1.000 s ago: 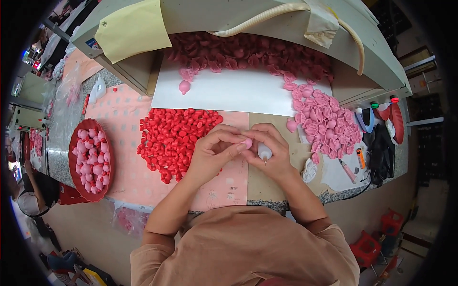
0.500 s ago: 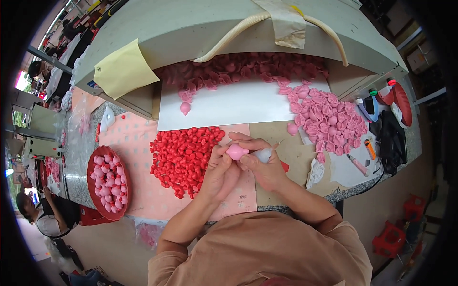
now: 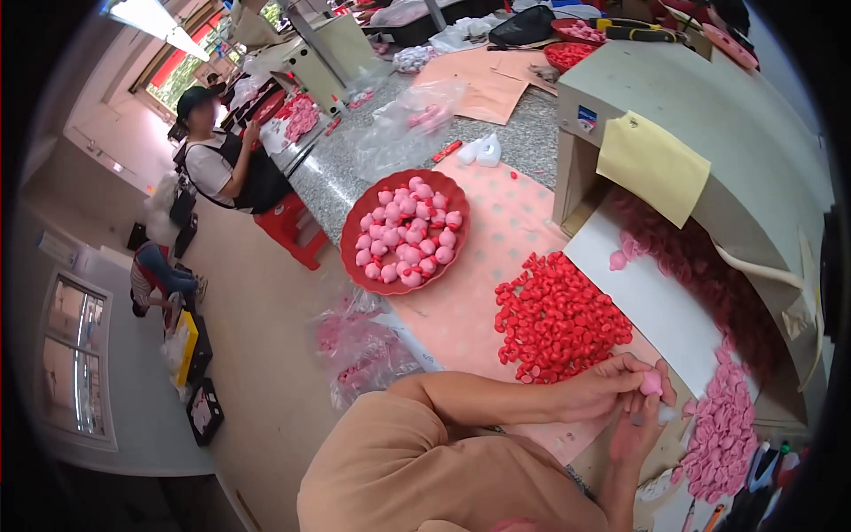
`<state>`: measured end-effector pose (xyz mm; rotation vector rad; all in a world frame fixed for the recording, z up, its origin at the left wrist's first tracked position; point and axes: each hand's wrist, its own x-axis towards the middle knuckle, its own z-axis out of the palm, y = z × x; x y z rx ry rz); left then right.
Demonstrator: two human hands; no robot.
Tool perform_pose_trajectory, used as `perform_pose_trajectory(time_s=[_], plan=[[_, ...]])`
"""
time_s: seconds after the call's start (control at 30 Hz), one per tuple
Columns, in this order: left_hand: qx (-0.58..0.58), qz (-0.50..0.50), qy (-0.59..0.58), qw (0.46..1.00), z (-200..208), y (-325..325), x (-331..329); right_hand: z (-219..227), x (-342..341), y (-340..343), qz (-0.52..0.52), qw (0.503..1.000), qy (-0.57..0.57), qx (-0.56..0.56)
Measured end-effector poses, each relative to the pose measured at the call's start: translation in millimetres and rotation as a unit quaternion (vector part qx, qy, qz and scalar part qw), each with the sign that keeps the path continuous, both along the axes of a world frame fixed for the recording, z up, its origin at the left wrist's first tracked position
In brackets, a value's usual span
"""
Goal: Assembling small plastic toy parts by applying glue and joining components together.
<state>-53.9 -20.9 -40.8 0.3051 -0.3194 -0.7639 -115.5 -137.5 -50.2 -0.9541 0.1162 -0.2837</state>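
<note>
At the lower right, my hands meet around a small pink rounded piece (image 3: 651,383). My left hand (image 3: 613,379) is closed, its thumb and fingers pinching the piece. My right hand (image 3: 638,434) is closed too, its fingertips against the piece from the near side. A small whitish, translucent bottle (image 3: 667,413) shows partly in the right hand; most of it is hidden. Just left of the hands spreads a heap of small red glossy parts (image 3: 560,319). Beyond them, a heap of pink petal-like pieces (image 3: 720,426) lies to the right.
A red scalloped bowl (image 3: 355,266) holds pink balls with red parts. The grey cabinet (image 3: 700,97), with a yellow sheet (image 3: 654,168), overhangs white paper (image 3: 612,239). White bottles (image 3: 483,151) stand at the cloth's far edge. A person (image 3: 222,160) sits at the counter's left.
The view has swung to the left, so my hands, the heaps and the cabinet now appear farther right. Both hands still hold the pink piece and the bottle.
</note>
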Motion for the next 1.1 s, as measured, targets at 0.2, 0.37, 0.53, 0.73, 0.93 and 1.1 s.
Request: perform_pose_trajectory(time_s=[0.2, 0.37, 0.53, 0.73, 0.93, 1.1], plan=[[0.01, 0.005, 0.012, 1.0, -11.0, -2.1, 3.2, -2.4, 5.4, 0.0, 0.006, 1.0, -0.008, 0.0], [-0.004, -0.01, 0.023, 1.0, -15.7, -4.7, 5.2, -6.2, 5.9, -7.0, 0.012, 1.0, 0.005, 0.009], [-0.008, -0.014, 0.033, 0.999, -12.1, -4.0, 3.1, -6.2, 4.8, -4.6, -0.014, 1.0, -0.008, 0.013], [-0.002, -0.011, 0.032, 0.999, -15.9, -4.1, 2.0, -3.7, 3.8, -3.8, -0.019, 1.0, 0.013, 0.003], [0.0, -0.018, 0.041, 0.999, -10.9, -2.0, 2.3, -3.8, 3.8, -4.2, -0.019, 1.0, 0.009, 0.005], [-0.016, -0.015, 0.049, 0.999, -10.4, -2.5, 1.7, -0.8, 5.9, -0.3, -0.023, 1.0, 0.008, 0.003]])
